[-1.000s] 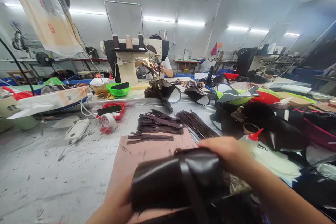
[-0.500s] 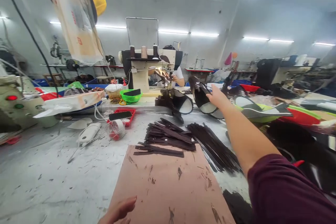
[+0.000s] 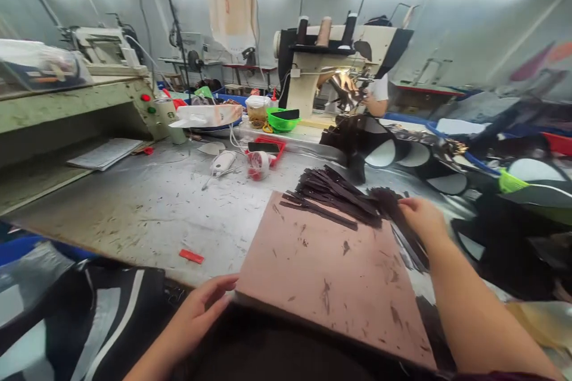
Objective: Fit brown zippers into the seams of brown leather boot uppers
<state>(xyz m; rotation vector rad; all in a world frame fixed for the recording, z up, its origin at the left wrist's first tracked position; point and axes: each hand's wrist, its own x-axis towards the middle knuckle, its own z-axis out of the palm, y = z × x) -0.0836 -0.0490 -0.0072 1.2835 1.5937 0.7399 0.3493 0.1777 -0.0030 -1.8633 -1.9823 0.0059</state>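
Observation:
My right hand (image 3: 423, 220) reaches over the bundle of dark strips (image 3: 407, 227) to the right of the pinkish board (image 3: 304, 268). Its thumb and fingers are closed at the upper end of the strips. A second pile of dark strips (image 3: 333, 193) lies across the board's far edge. Beside the board's near left corner is my left hand (image 3: 205, 306), fingers apart and stretched toward the corner, holding nothing. Dark cut pieces with pale ovals (image 3: 413, 153) lie beyond the strips.
A red tray (image 3: 279, 149) with a phone, a tape roll (image 3: 259, 164) and a white device (image 3: 222, 162) sit left of the board. A green bowl (image 3: 283, 122) stands farther back, before a sewing machine (image 3: 304, 80) where another person works. Dark material (image 3: 500, 238) crowds the right.
My right hand has left the dark oval-marked piece at the back and come down nearer, onto the strips. My view has turned left and downward, showing more of my left hand.

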